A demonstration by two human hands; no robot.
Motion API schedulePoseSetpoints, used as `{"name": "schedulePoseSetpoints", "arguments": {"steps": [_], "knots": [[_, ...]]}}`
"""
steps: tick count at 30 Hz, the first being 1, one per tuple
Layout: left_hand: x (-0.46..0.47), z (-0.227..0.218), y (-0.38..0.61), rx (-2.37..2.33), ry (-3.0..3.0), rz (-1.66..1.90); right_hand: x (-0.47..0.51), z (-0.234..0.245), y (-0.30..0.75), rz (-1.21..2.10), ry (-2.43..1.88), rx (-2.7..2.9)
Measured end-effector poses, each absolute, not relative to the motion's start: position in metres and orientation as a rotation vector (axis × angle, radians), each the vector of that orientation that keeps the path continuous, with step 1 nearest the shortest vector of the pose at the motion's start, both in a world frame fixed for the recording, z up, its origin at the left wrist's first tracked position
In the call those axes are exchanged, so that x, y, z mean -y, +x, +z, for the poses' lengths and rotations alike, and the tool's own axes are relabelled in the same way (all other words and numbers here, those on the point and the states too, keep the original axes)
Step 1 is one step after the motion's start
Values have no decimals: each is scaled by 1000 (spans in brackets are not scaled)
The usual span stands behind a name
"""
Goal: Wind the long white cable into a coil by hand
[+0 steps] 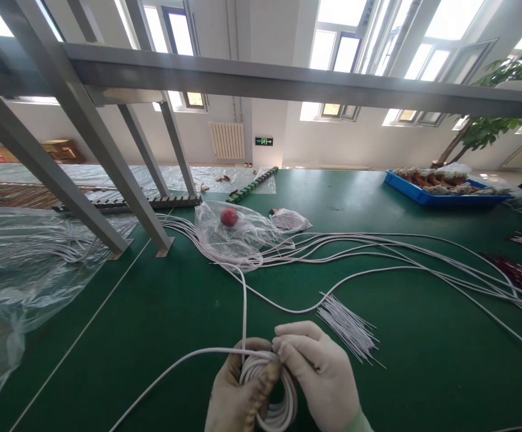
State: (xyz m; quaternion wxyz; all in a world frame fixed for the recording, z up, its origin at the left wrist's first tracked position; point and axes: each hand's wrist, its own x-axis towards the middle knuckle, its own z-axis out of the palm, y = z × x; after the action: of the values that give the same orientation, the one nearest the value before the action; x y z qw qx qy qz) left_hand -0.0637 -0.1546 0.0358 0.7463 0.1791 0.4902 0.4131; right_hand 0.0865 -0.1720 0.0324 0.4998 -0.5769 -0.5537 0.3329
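Note:
Near the bottom centre, my gloved left hand (244, 390) is wrapped round a coil of white cable (287, 399), its thumb across the loops. My right hand (319, 372), in a white glove, pinches at the upper right edge of the coil; whether it grips cable or something small there is hidden by the fingers. One cable end trails from the coil to the lower left, and another length rises from it toward the back. A bundle of thin white ties (348, 329) lies on the green table just right of my right hand.
Long white cables (346, 243) run across the green table (153, 336). Behind them lie a clear plastic bag (211, 225) with a red round object (229, 217) and a blue tray (445, 200) of wire bundles. A grey metal frame (261, 78) crosses overhead, its legs standing at left.

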Motion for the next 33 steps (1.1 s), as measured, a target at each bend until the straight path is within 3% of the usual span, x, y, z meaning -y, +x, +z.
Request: {"name": "schedulePoseSetpoints", "arguments": {"steps": [9, 15, 21, 27, 31, 33], "knots": [[151, 35, -79, -1008, 322, 841, 159, 46, 108, 1294, -1200, 1412], [151, 31, -79, -1057, 352, 853, 169, 45, 100, 749, -1171, 1746], [156, 28, -67, -1121, 434, 924, 164, 44, 107, 576, -1036, 1972], [152, 33, -72, -1100, 491, 857, 150, 49, 108, -138, -1065, 2424], [142, 39, -88, -1048, 578, 613, 148, 54, 107, -26, -1395, 2237], [140, 43, -92, -1031, 588, 601, 148, 60, 109, 60, -1345, 2347]]}}
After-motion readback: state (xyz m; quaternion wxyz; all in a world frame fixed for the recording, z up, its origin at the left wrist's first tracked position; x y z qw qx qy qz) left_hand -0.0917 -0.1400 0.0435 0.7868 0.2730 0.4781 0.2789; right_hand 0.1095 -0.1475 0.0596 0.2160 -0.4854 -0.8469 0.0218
